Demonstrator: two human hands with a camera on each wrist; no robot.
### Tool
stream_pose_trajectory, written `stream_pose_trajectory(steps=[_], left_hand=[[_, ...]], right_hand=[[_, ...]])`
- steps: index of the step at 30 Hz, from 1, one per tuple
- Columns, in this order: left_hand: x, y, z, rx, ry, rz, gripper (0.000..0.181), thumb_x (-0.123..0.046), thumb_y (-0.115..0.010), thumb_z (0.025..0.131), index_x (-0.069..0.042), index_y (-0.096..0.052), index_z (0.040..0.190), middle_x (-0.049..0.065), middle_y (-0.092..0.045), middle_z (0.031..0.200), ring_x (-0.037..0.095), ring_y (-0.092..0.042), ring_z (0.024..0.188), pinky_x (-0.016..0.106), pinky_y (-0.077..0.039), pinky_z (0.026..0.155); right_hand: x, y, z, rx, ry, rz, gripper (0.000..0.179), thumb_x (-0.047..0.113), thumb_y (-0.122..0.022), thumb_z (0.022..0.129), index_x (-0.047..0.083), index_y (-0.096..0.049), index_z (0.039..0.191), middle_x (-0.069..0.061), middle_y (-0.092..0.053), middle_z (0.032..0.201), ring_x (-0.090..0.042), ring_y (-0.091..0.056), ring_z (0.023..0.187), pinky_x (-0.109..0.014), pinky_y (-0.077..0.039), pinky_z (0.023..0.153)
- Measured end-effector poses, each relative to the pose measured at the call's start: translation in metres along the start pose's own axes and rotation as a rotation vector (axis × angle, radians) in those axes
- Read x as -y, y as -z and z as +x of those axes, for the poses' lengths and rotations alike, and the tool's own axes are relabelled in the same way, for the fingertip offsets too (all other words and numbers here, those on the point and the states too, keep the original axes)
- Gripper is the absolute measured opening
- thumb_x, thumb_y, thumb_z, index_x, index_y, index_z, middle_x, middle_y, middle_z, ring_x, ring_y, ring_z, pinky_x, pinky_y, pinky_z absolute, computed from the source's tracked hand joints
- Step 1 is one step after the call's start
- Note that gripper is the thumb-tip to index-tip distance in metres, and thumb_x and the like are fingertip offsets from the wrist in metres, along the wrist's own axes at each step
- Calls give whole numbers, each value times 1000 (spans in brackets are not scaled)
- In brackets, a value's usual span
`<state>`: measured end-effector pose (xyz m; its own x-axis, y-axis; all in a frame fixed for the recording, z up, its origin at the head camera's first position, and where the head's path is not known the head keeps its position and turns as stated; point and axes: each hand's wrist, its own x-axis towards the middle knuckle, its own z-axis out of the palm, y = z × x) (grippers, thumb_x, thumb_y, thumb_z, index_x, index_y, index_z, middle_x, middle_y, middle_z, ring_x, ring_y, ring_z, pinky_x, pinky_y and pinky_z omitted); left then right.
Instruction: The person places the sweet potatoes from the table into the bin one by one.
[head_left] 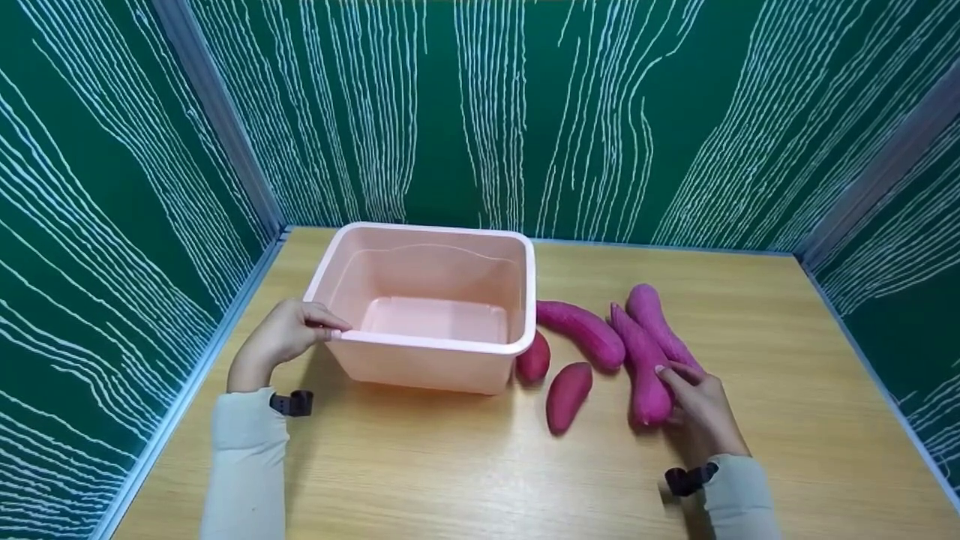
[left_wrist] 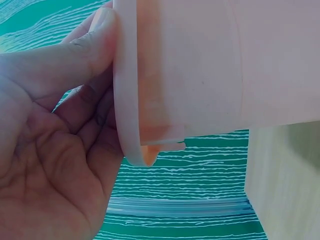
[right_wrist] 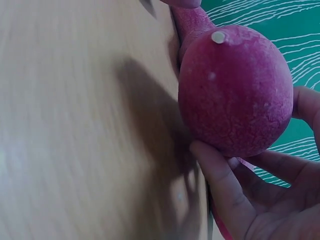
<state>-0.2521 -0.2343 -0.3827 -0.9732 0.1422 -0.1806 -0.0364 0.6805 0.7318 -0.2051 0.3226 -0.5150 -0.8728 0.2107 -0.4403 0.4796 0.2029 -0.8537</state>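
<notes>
My left hand [head_left: 289,330] pinches the near left corner of the rim of a pale pink plastic bin [head_left: 424,367]. In the left wrist view, the thumb lies along the bin rim [left_wrist: 126,90]. My right hand [head_left: 701,405] grips the near, bulbous end of a magenta gourd-shaped vegetable [head_left: 639,360], thumb on top and fingers at its far side. The right wrist view shows that rounded end [right_wrist: 235,95] up close, with a pale tip and fingers curled around it. Another long magenta vegetable [head_left: 649,311] lies right behind it, partly covered.
A curved magenta vegetable [head_left: 585,330] lies between the bin and the held one. Two small red sweet potatoes, one in front [head_left: 568,397] and one against the bin's right side [head_left: 533,364], lie nearby. Green walls with white lines enclose the wooden table [head_left: 465,465].
</notes>
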Motion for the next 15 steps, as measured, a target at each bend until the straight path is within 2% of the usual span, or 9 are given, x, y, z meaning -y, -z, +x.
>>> stream_pose_trajectory(steps=[5, 10, 13, 15], left_hand=[[1, 0, 0, -3, -11, 11, 22, 1, -67, 86, -7, -75, 105, 19, -65, 120, 37, -47, 120, 53, -42, 104], [2, 0, 0, -8, -40, 26, 21, 1, -67, 86, -7, -75, 104, 18, -67, 117, 36, -48, 119, 53, -43, 104], [3, 0, 0, -18, -71, 45, 20, 0, -67, 86, -7, -76, 103, 17, -68, 114, 35, -49, 116, 53, -44, 104], [4, -1, 0, -23, -81, 50, 19, -1, -67, 86, -7, -76, 102, 17, -68, 113, 35, -49, 115, 53, -43, 103]], right_hand=[[5, 0, -2, 28, -27, 87, 83, 50, -60, 90, 8, -25, 152, -12, -27, 148, -11, -49, 94, -27, -51, 73], [8, 1, -4, 23, 21, -5, 83, 52, -57, 91, 6, -24, 152, -21, -21, 154, -17, -51, 98, -33, -56, 76], [10, 2, -4, 19, 55, -67, 83, 54, -55, 91, 4, -26, 151, -25, -21, 154, -24, -47, 110, -36, -58, 75], [11, 3, -4, 20, 72, -97, 84, 56, -54, 91, 3, -26, 151, -26, -22, 154, -28, -42, 118, -32, -58, 75]])
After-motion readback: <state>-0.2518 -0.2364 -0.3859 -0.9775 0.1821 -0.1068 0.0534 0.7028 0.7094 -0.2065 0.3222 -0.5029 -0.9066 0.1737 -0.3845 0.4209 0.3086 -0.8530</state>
